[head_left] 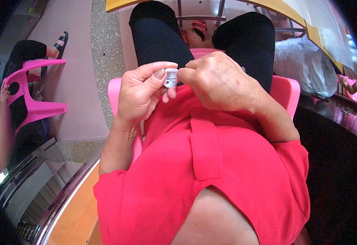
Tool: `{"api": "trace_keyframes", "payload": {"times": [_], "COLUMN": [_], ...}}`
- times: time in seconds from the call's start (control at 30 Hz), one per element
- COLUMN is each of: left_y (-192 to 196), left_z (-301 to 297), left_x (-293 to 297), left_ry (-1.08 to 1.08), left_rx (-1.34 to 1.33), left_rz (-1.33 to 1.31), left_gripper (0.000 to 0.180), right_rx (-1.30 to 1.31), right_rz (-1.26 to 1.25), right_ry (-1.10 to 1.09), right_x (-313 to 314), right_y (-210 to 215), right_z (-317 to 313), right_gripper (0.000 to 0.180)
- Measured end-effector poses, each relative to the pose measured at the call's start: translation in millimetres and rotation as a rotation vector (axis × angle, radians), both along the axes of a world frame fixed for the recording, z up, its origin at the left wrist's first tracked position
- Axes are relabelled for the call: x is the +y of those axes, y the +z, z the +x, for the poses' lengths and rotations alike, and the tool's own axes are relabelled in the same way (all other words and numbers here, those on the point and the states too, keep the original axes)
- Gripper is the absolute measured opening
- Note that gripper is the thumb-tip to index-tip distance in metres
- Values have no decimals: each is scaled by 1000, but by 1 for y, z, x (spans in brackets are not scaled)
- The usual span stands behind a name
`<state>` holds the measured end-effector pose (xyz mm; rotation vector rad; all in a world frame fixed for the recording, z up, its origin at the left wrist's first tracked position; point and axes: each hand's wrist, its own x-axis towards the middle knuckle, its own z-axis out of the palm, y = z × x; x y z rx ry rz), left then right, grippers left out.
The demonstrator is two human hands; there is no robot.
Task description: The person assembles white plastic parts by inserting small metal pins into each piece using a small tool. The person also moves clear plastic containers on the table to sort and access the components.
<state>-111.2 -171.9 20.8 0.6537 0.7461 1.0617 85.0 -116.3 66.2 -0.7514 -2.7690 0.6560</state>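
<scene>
Above my lap, my left hand (139, 90) pinches a small whitish, partly see-through plastic piece (170, 73) between thumb and forefinger. The piece has a rounded lower edge and a small dark spot on it. My right hand (224, 83) is closed at the piece's right side, its thumb and forefinger pressed together. A thin, dark, pin-like line reaches from those fingertips to the piece. What the right fingers grip is mostly hidden behind them.
I sit on a pink plastic chair (289, 94). A yellow-edged table (295, 12) stands ahead, with a large white plastic bag (305, 67) at its right. At left, another person sits on a pink chair (43, 107). A glass case (39, 188) stands at lower left.
</scene>
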Motion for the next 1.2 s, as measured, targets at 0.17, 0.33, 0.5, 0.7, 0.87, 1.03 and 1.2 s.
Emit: {"api": "trace_keyframes", "payload": {"times": [0.17, 0.33, 0.5, 0.7, 0.87, 1.03, 1.2], "left_y": [3, 1, 0, -3, 6, 17, 93], "left_z": [1, 1, 2, 5, 11, -3, 6], "left_x": [1, 0, 0, 2, 15, 61, 183], "left_ry": [10, 31, 43, 34, 131, 182, 202], "left_rx": [-18, -37, -61, -64, -3, 159, 293], "left_rz": [2, -8, -77, -38, 17, 67, 160], "left_gripper": [26, 26, 25, 25, 31, 31, 25], "right_rx": [-16, -84, -137, -121, 108, 1, -72], "right_rz": [137, 247, 337, 311, 278, 228, 2], "right_ry": [-12, 7, 34, 4, -197, -224, -305], "right_x": [-10, -17, -23, -22, 12, 53, 72], "right_y": [3, 5, 0, -1, 13, 5, -24], "right_z": [-1, -4, -5, 1, 16, 50, 69], "right_gripper": [12, 12, 14, 17, 23, 11, 11]}}
